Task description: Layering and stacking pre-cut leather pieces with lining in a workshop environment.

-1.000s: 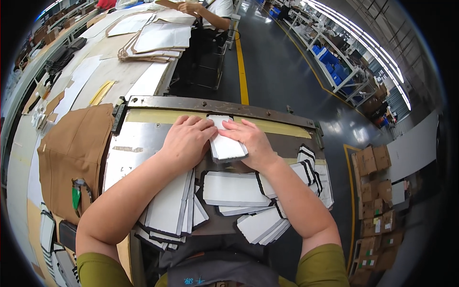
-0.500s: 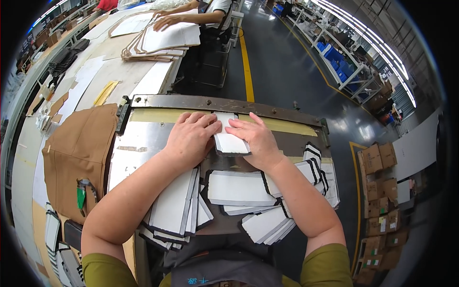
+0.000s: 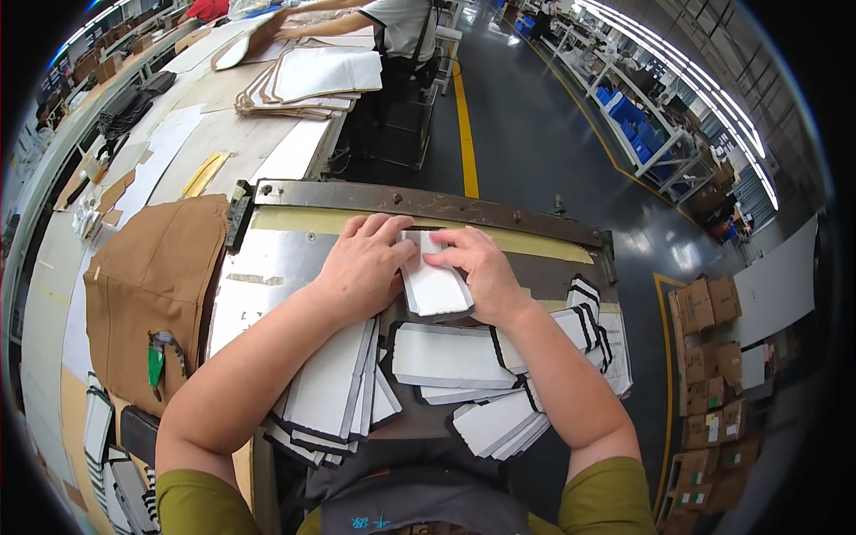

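Observation:
A white, black-edged panel [image 3: 437, 290] with a grey strip along its side lies between my two hands, at the middle of the metal-topped bench. My left hand [image 3: 367, 266] has its fingers bent over the panel's left edge. On the other side, my right hand [image 3: 483, 272] grips it, thumb on the white face and fingers curled at the far right edge. Between my forearms and my body lie more such panels: a fanned stack [image 3: 330, 379] at left, a stack [image 3: 450, 354] in the middle and another [image 3: 499, 421] to the right.
A raised metal bar [image 3: 401, 200] crosses the bench's far edge. Brown material [image 3: 152, 285] lies at left, beside a long worktable [image 3: 223, 138]. Beyond, a co-worker [image 3: 406, 36] handles sheets near a pile [image 3: 325, 76]. Cardboard boxes [image 3: 709, 303] are stacked at right.
Between my hands, the panel has come back from the bar toward me. My right fingers have curled in more. The co-worker now lifts a sheet off to the left.

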`<state>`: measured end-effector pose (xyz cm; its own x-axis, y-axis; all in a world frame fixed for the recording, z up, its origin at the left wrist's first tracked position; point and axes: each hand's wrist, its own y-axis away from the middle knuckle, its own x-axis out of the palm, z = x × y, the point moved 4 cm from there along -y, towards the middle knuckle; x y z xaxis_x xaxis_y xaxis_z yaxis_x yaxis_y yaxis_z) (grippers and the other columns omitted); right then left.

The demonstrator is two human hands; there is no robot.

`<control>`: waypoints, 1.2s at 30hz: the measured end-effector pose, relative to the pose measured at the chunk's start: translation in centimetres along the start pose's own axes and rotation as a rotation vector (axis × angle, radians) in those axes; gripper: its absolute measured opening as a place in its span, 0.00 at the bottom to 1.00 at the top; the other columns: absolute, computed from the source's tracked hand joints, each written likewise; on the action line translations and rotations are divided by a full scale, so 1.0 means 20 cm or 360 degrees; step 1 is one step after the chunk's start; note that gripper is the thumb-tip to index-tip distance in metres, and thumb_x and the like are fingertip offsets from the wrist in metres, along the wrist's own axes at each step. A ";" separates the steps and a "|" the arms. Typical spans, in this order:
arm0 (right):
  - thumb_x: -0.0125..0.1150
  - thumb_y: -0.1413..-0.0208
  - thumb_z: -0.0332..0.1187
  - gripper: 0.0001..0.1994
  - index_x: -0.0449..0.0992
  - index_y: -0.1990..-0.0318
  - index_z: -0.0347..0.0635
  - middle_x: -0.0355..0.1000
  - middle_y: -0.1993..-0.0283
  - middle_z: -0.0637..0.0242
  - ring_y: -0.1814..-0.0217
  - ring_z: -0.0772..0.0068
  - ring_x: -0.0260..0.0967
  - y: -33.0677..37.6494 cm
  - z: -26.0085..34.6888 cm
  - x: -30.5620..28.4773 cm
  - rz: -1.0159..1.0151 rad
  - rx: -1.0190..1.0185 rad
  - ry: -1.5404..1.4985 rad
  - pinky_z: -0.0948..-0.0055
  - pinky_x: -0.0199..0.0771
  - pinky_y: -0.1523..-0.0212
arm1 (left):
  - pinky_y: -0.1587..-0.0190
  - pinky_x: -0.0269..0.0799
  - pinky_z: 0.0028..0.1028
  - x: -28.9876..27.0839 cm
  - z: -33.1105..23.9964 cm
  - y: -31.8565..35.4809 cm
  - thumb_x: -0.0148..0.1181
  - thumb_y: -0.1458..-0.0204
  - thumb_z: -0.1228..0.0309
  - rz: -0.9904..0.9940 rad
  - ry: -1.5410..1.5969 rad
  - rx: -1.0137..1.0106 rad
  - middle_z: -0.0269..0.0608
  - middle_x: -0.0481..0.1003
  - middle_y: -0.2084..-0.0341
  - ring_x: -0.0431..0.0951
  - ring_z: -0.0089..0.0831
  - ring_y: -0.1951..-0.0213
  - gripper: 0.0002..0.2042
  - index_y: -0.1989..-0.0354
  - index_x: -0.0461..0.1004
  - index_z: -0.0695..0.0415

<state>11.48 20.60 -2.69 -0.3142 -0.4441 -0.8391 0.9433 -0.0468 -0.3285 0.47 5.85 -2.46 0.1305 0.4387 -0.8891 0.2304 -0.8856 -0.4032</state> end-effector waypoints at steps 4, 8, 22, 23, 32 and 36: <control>0.68 0.53 0.34 0.22 0.74 0.48 0.46 0.68 0.37 0.53 0.33 0.53 0.63 -0.01 -0.01 0.00 -0.0009 -0.0029 0.0099 0.52 0.52 0.28 | 0.34 0.57 0.40 -0.02 0.01 -0.03 0.64 0.55 0.75 0.0105 0.0118 -0.0003 0.42 0.71 0.46 0.67 0.42 0.39 0.18 0.53 0.76 0.52; 0.66 0.50 0.39 0.26 0.69 0.43 0.44 0.70 0.41 0.55 0.33 0.56 0.63 -0.03 -0.01 -0.01 0.0080 0.0180 0.0310 0.51 0.49 0.27 | 0.34 0.58 0.39 -0.03 0.01 -0.04 0.64 0.55 0.76 0.0214 0.0104 -0.0118 0.40 0.72 0.47 0.69 0.39 0.41 0.17 0.54 0.77 0.51; 0.71 0.55 0.27 0.08 0.76 0.69 0.42 0.75 0.70 0.66 0.66 0.67 0.73 -0.03 0.03 -0.25 -0.0857 0.0041 0.0023 0.68 0.72 0.57 | 0.36 0.61 0.43 -0.16 0.12 -0.02 0.68 0.52 0.73 -0.0773 0.0273 -0.0428 0.49 0.64 0.37 0.67 0.48 0.39 0.37 0.31 0.60 0.53; 0.70 0.57 0.26 0.08 0.76 0.69 0.42 0.75 0.71 0.66 0.67 0.64 0.73 -0.03 0.09 -0.23 -0.0718 -0.0180 0.0428 0.65 0.71 0.56 | 0.36 0.61 0.42 -0.17 0.07 -0.04 0.70 0.57 0.75 -0.0607 0.0267 -0.0188 0.47 0.62 0.36 0.65 0.48 0.38 0.39 0.32 0.62 0.51; 0.70 0.56 0.27 0.19 0.79 0.52 0.44 0.74 0.43 0.58 0.36 0.57 0.68 -0.07 0.18 -0.11 0.0226 -0.0362 -0.0029 0.62 0.65 0.36 | 0.42 0.71 0.36 0.07 0.13 0.00 0.58 0.52 0.81 0.0060 0.0558 0.0049 0.44 0.74 0.45 0.75 0.43 0.45 0.19 0.52 0.80 0.52; 0.73 0.57 0.30 0.34 0.69 0.38 0.39 0.65 0.33 0.53 0.27 0.51 0.57 -0.11 0.04 -0.01 0.0257 -0.0110 -0.0135 0.61 0.57 0.28 | 0.40 0.71 0.35 0.05 0.14 -0.01 0.54 0.56 0.89 0.0161 0.0911 0.0092 0.47 0.74 0.44 0.75 0.48 0.45 0.24 0.50 0.80 0.55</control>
<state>9.59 20.01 -1.39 -0.1464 -0.5149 -0.8447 0.9703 0.0916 -0.2240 -2.09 6.08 -3.81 0.6530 0.3497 -0.6718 0.1389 -0.9273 -0.3476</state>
